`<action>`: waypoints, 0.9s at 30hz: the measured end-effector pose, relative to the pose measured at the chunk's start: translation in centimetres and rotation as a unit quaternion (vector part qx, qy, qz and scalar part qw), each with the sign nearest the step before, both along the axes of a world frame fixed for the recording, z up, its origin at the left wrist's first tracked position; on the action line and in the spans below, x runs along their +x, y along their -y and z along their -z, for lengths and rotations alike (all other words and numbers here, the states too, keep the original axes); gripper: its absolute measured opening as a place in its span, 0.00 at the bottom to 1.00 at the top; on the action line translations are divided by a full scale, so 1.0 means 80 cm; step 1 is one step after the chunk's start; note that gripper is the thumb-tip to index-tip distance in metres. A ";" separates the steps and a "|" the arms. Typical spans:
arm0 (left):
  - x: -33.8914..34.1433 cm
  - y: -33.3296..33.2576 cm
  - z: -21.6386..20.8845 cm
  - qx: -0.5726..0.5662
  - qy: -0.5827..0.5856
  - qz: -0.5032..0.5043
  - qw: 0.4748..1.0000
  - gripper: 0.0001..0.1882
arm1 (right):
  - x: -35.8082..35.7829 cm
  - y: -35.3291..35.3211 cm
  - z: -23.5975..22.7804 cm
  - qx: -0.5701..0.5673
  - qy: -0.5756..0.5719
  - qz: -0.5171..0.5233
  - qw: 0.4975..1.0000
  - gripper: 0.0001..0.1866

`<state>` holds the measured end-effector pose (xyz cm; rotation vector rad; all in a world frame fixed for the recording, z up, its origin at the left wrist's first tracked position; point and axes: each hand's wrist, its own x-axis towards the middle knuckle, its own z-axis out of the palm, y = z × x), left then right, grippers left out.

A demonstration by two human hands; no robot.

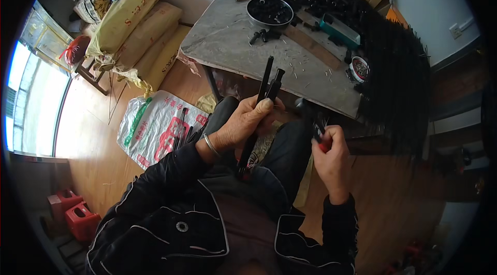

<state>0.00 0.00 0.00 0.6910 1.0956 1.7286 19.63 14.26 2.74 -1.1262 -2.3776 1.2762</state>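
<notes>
Between my thighs and the table edge, my left hand is closed round two black rods, held nearly upright. The thicker one has a stepped black fitting at its top, and a dark length runs down below my fist toward my lap. To the right, my right hand grips a dark tool with a red grip. Its far end looks round and metallic, but motion smears it, so its exact kind is unclear. The tool stays apart from the rods, near the table's front edge.
On the grey table are a bowl of black parts, a teal box, a small tub, a flat wooden strip and scattered pins. Black rods pile at right. Stuffed sacks and a printed bag lie left.
</notes>
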 end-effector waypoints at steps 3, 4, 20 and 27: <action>0.001 -0.002 0.002 -0.012 -0.017 -0.005 1.000 0.24 | 0.003 0.007 0.004 0.172 -0.045 -0.073 0.981 0.23; 0.003 -0.004 0.002 -0.021 -0.041 -0.026 0.999 0.24 | 0.000 0.008 0.002 0.265 -0.066 -0.094 0.957 0.24; 0.023 -0.008 -0.004 -0.040 -0.063 -0.108 0.991 0.21 | -0.012 0.019 -0.020 0.478 -0.042 -0.110 0.870 0.24; 0.023 -0.011 0.004 -0.035 -0.201 -0.109 0.973 0.22 | 0.016 0.025 0.005 -0.448 -0.088 -0.109 0.883 0.16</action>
